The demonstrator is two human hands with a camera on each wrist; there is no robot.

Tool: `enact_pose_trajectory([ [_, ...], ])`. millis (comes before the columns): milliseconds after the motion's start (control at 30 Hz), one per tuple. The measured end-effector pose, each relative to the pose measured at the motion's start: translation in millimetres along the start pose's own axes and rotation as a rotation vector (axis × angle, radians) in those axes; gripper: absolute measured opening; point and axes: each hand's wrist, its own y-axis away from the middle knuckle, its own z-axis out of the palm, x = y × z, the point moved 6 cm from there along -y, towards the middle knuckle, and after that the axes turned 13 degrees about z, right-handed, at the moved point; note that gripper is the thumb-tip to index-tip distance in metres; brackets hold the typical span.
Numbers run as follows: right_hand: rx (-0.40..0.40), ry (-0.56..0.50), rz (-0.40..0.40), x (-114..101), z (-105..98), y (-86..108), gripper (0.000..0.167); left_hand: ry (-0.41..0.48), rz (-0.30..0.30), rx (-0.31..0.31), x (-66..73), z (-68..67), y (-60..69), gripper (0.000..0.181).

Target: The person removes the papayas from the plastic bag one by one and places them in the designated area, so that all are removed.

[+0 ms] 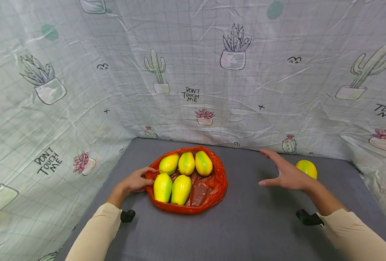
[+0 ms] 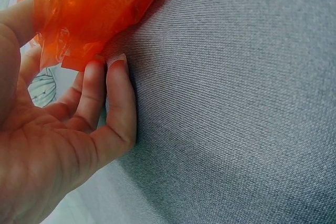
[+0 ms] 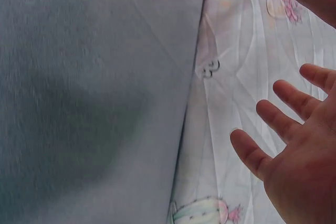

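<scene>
A red plastic bag (image 1: pixel 221 181) lies spread open on the grey table, its rim folded down. Inside it are several shiny yellow-green fruits (image 1: pixel 186 163) that look like mangoes, three in the back row and two in front. My left hand (image 1: pixel 136 181) grips the bag's left edge; in the left wrist view its thumb and fingers are around the orange-red plastic (image 2: pixel 100 9). My right hand (image 1: pixel 287 174) hovers above the table right of the bag, fingers spread and holding nothing. Just behind it sits another yellow fruit (image 1: pixel 307 168), partly hidden by the hand and wrist.
The grey table (image 1: pixel 235 232) ends at a hanging cloth (image 1: pixel 199 47) printed with cacti and lettering, which encloses the back and both sides. Dark straps with camera mounts (image 1: pixel 127 216) sit on both wrists. Between the bag and my right hand is bare grey surface.
</scene>
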Motion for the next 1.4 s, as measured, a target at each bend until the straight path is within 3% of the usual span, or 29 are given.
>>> enact_pose_trajectory([
  [367,-0.038,-0.011,-0.031,-16.1,35.0,-11.7,0.108,0.005,-0.015,-0.002,-3.3,0.7,0.3,0.053],
  [667,-0.101,-0.045,-0.046,-32.8,65.1,-19.8,0.106,0.028,0.037,0.003,-3.3,1.3,1.5,0.053],
  [1133,-0.161,-0.095,-0.097,-70.2,109.5,-34.7,0.103,0.026,-0.002,0.009,-6.7,-0.6,2.5,0.052],
  [1400,-0.113,-0.051,-0.095,-88.7,124.4,-40.9,0.101,0.041,-0.007,0.001,-3.3,0.5,-0.1,0.054],
])
